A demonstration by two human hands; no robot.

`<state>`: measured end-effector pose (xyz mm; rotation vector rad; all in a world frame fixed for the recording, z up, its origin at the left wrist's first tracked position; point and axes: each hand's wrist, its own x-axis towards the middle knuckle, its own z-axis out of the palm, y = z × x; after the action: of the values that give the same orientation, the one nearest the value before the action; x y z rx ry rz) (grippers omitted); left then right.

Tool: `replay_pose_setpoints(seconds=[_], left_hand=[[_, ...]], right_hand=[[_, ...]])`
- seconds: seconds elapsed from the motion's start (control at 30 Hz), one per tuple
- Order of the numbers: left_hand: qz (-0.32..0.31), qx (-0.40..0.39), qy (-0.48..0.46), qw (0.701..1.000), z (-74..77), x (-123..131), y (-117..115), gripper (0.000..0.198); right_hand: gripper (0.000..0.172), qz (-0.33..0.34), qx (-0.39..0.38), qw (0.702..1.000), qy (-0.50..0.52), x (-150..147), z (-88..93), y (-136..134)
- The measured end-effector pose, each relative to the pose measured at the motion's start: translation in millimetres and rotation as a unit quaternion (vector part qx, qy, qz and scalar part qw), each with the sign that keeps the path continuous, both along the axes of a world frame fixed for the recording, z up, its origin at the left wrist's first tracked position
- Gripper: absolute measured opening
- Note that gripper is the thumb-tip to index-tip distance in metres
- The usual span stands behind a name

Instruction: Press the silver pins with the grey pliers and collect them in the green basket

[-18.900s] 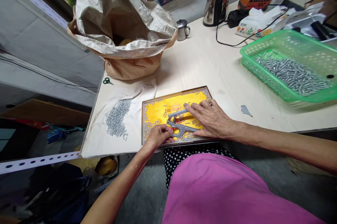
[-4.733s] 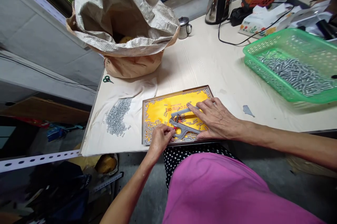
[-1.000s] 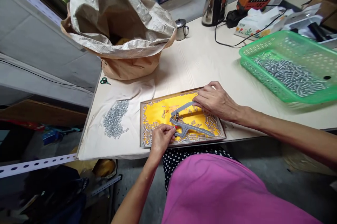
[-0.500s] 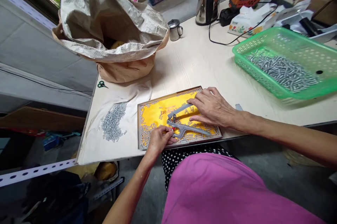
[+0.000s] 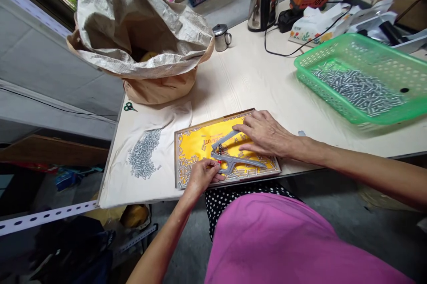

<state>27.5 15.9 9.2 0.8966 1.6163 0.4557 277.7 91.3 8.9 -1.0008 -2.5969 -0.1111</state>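
Note:
A grey pair of spring-loaded hand pliers (image 5: 230, 159) lies in a shallow tray (image 5: 176, 159) with a yellow bottom, its handles spread wide. My right hand (image 5: 265, 133) has its fingers around the end of the upper handle, with the thumb lower, between the two handles. Thumb and fingertips of my left hand (image 5: 203, 174) pinch together at the jaw end, beside a small red bit. What they hold there is too small to make out. Many small metal pins (image 5: 187, 168) are scattered around the tray's bottom, thickest on the left.
Left of the tray, a pile of similar pins (image 5: 143, 155) rests on white cloth near small scissors (image 5: 130, 106). Behind stands a large open sack (image 5: 160, 84). A green basket (image 5: 353, 117) of metal pins is at right; a metal mug (image 5: 222, 38) and kettle (image 5: 263, 4) stand farther back.
The right hand has shifted very slightly left along with the pliers' handles. The left hand stays at the jaw end.

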Motion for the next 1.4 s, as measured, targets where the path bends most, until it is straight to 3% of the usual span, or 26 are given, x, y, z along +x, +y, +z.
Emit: replay_pose_setpoints(seconds=[0.1,0.3,0.53,0.7,0.8,0.87,0.97,1.0,1.07,1.13,1.23,1.4], left_hand=[[-0.003,0.0,0.006,1.0,1.1,0.5,-0.1,0.018],[0.001,-0.001,0.01,1.0,1.0,1.0,-0.9,0.013],[-0.009,0.019,0.003,1.0,-1.1,0.3,-3.3,0.018],[-0.015,0.017,0.0,1.0,-5.2,-3.1,-3.9,0.016],[-0.048,0.07,0.077,0.993,-8.2,-3.8,-12.3,0.013],[-0.08,0.208,0.201,0.954,-6.9,0.6,-20.8,0.015],[-0.151,0.409,0.37,0.82,0.5,15.0,-27.7,0.049],[-0.185,0.442,0.4,0.781,3.5,20.4,-26.6,0.06],[-0.251,0.47,0.427,0.731,8.1,28.8,-19.4,0.072],[-0.295,0.473,0.424,0.713,9.6,32.3,-8.5,0.074],[-0.313,0.462,0.421,0.715,6.7,30.6,5.7,0.071],[-0.318,0.443,0.445,0.711,-4.0,28.6,15.7,0.054]], right_hand=[[0.08,0.009,-0.004,1.0,-0.003,2.2,2.9,-8.3],[0.103,0.008,-0.011,0.999,-0.036,2.3,1.4,-22.7],[0.1,-0.01,-0.016,0.999,-0.044,-0.3,-5.0,-40.8],[0.088,-0.039,-0.01,0.998,-0.054,-7.5,-9.1,-48.1],[0.083,-0.042,-0.016,0.998,-0.043,-11.8,-11.4,-50.1],[0.08,-0.043,-0.02,0.998,-0.031,-14.7,-12.3,-51.3],[0.075,-0.034,-0.019,0.999,-0.013,-21.7,-10.6,-52.9],[0.073,-0.027,-0.017,0.999,-0.008,-24.9,-9.2,-53.1],[0.068,-0.013,-0.012,1.0,0.001,-31.5,-6.3,-52.5],[0.066,-0.006,-0.007,1.0,0.009,-36.8,-4.9,-50.4],[0.063,-0.017,-0.006,1.0,-0.001,-39.2,-7.5,-45.1],[0.036,-0.018,0.026,0.997,-0.075,-37.7,-16.0,-36.1]])
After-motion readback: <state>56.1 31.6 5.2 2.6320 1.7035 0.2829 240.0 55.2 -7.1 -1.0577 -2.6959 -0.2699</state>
